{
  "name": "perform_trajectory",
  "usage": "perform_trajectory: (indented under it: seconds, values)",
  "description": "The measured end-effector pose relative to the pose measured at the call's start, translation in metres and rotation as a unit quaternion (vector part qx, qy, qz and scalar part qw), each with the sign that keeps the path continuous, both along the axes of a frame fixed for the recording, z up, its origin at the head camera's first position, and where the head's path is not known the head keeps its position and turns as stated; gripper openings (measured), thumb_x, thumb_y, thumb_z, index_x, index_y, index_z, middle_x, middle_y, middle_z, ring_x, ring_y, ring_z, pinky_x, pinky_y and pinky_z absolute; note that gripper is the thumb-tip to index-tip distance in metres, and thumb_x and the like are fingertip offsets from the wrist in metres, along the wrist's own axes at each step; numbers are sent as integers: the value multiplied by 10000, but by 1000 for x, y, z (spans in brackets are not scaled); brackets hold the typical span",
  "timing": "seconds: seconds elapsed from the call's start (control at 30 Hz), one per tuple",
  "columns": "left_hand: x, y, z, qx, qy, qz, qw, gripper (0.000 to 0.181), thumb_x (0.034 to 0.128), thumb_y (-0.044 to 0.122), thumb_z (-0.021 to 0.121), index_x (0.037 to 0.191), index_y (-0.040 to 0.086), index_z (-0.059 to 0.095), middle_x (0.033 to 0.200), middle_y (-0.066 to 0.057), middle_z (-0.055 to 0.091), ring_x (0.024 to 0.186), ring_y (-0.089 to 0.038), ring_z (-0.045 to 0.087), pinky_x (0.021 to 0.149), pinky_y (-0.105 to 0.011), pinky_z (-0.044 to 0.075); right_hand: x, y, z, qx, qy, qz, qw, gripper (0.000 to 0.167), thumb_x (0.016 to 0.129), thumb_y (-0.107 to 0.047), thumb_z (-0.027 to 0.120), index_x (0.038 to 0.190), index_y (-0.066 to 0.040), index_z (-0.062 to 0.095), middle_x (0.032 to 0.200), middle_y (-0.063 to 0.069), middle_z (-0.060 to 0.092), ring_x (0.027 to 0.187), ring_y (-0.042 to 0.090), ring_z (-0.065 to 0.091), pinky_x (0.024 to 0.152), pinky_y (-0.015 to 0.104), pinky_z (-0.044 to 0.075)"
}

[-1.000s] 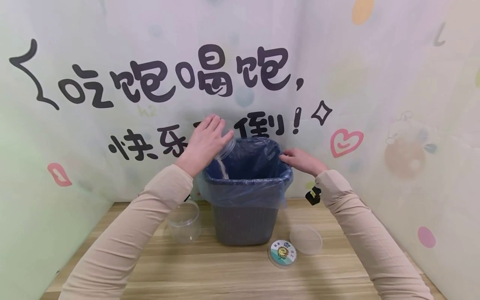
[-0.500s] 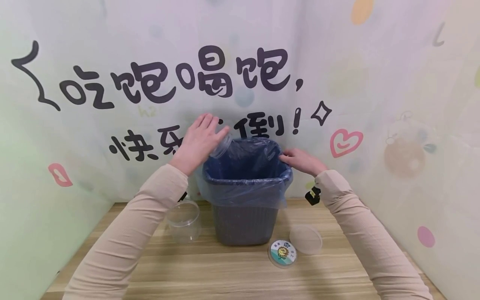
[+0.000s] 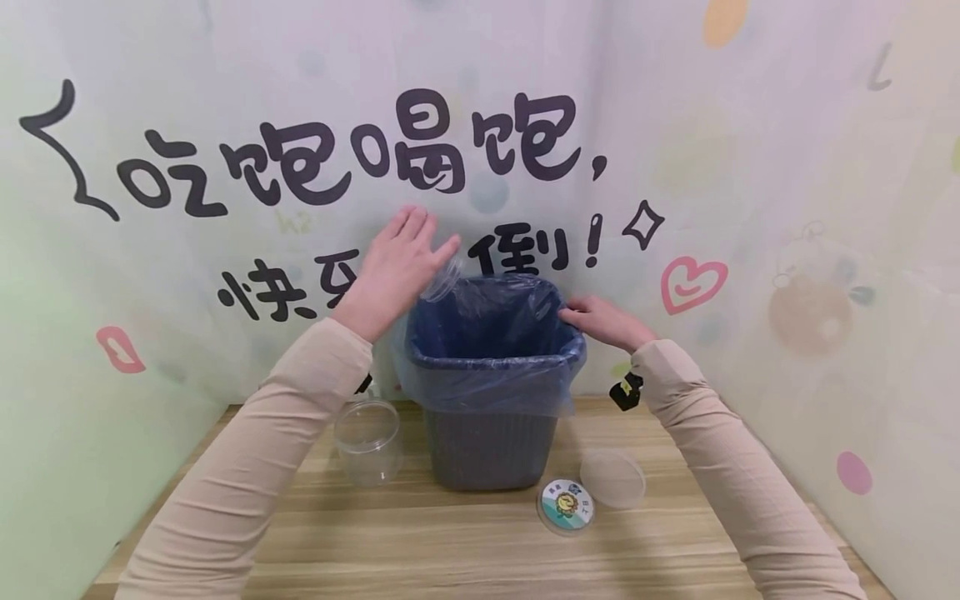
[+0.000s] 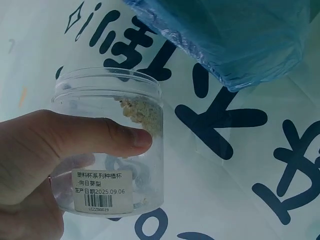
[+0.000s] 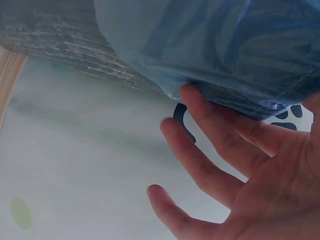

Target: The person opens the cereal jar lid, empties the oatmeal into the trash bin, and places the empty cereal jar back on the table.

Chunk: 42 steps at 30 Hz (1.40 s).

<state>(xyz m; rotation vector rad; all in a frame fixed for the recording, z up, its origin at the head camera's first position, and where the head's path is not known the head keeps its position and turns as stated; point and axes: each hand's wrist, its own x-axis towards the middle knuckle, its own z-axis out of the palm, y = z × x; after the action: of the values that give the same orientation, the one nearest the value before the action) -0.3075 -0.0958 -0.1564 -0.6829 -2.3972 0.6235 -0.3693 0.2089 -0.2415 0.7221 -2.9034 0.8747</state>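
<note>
My left hand (image 3: pixel 397 271) holds a clear plastic jar (image 3: pixel 446 279) tilted above the left rim of a grey trash bin (image 3: pixel 491 450). In the left wrist view the thumb lies across the jar (image 4: pixel 80 172), which bears a white barcode label (image 4: pixel 102 191). A clump of beige grains (image 4: pixel 142 116) lies against its wall near the mouth. A blue plastic bag (image 3: pixel 487 387) lines the bin and folds over its rim. At the right rim, my right hand (image 3: pixel 603 321) grips the bin's edge through the bag, its lower fingers spread outside in the right wrist view.
Another clear jar (image 3: pixel 367 446) stands open left of the bin. To the bin's front right lie a round lid with a sunflower picture (image 3: pixel 566 506) and a clear lid (image 3: pixel 612 479). A printed wall sheet (image 3: pixel 225 83) rises behind the wooden table (image 3: pixel 420 550).
A pale stream fell from the jar into the bin a second ago; none shows now. My left hand has moved slightly left and up with the jar. The right hand stays put.
</note>
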Motion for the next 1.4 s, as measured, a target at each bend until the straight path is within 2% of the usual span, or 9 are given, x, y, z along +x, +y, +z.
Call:
perform_trajectory:
  seconds: [0.2,0.3,0.47,0.7,0.93,1.07,1.23,1.33,1.4]
  values:
    - [-2,5,-10,-377,280,-142,9988,666,778,-20,721,1378,138,478,1342,-225,448,1269,-387,348,1126,-437,204,0,-1,-1,-195,-169,-64,9996,316,988,-227,452,1038,28,631,937,98,623,887,253,557,818,384,440]
    - [-2,8,-15,-477,388,-179,9979,660,760,11,741,1357,142,493,1311,-210,465,1236,-374,364,1114,-429,213,-1,0,0,-276,-231,-56,9993,293,985,-227,463,1000,20,620,861,67,584,820,227,529,742,340,423]
    - [-3,11,-21,-494,491,-255,9973,610,795,7,713,1355,145,516,1290,-204,477,1231,-369,385,1120,-420,214,-2,6,0,-329,-255,134,9990,260,988,-235,489,957,0,595,754,28,485,709,196,461,625,312,376]
    - [-4,12,-25,-456,593,-344,9966,544,833,-29,669,1330,146,532,1249,-191,496,1218,-361,403,1119,-414,226,-7,15,-4,-53,175,313,9993,271,985,-234,509,985,-1,648,900,68,645,861,234,569,799,387,456]
    - [-4,14,-27,-573,674,-346,9955,558,818,9,698,1333,151,536,1265,-186,501,1234,-351,412,1116,-405,235,-7,16,-6,21,283,309,9991,263,986,-253,512,961,-25,642,882,58,640,843,236,566,768,380,447]
    - [-5,15,-29,-567,681,-358,9954,537,828,-8,686,1319,157,542,1274,-182,500,1241,-348,411,1119,-407,233,-7,17,-6,35,300,304,9991,281,988,-266,510,997,-23,650,940,80,661,885,241,584,800,408,457]
    - [-4,15,-25,-532,559,-385,9963,536,844,-31,656,1330,157,533,1293,-191,492,1252,-355,399,1126,-414,220,-8,16,-8,40,339,247,9991,287,985,-268,512,1021,-23,658,988,102,672,930,258,597,834,432,462]
    - [-2,13,-15,-406,399,-374,9977,623,806,-38,687,1368,151,495,1328,-214,456,1274,-379,365,1135,-430,202,-9,15,-9,36,375,264,9989,292,984,-272,512,1026,-25,662,995,100,674,940,256,602,840,431,466]
    - [0,12,-8,-185,445,-429,9979,692,768,-52,708,1385,150,469,1346,-229,428,1282,-394,341,1138,-439,192,-9,15,-9,29,408,288,9987,291,982,-268,513,1022,-23,664,989,94,674,934,250,604,836,427,467]
